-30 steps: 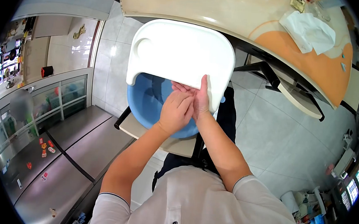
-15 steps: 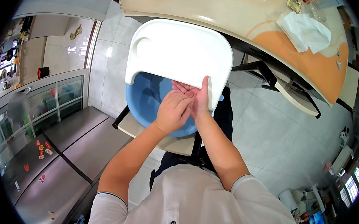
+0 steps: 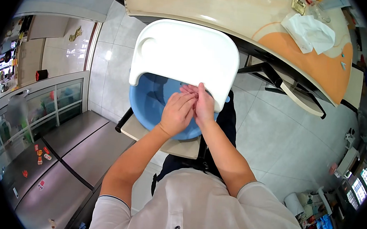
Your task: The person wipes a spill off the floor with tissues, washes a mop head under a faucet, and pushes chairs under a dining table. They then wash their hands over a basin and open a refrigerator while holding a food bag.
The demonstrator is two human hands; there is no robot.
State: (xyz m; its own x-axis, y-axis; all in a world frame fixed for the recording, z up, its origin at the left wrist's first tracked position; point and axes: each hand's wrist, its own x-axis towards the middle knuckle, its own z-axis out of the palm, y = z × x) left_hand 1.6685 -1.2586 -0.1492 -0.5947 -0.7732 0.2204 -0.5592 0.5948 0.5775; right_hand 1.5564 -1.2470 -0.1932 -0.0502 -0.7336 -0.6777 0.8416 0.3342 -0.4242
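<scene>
My left hand [image 3: 177,113] lies against my right hand [image 3: 205,106], its fingers bent together over the right palm. What is between them, if anything, is hidden. My right hand is turned palm inward with the thumb up and apart, its fingers reaching left behind my left fingertips. Both hands are above a blue plastic seat [image 3: 144,108], beside the near edge of a white tray [image 3: 187,51]. The tray has a round recess at its left and covers the far part of the seat. My right thumb overlaps the tray's near edge.
The blue seat rests on a beige chair [image 3: 165,145] with black legs. Beyond is a cream and orange table [image 3: 177,3] with crumpled white tissue [image 3: 310,34] on it. A grey fridge [image 3: 76,150] with stickers stands at left. Another chair [image 3: 302,98] is tucked at right.
My right hand has turned from a more open palm to a narrower, more closed pose, its thumb slightly lower and further left. My left hand stays over it. Seat and tray keep their places.
</scene>
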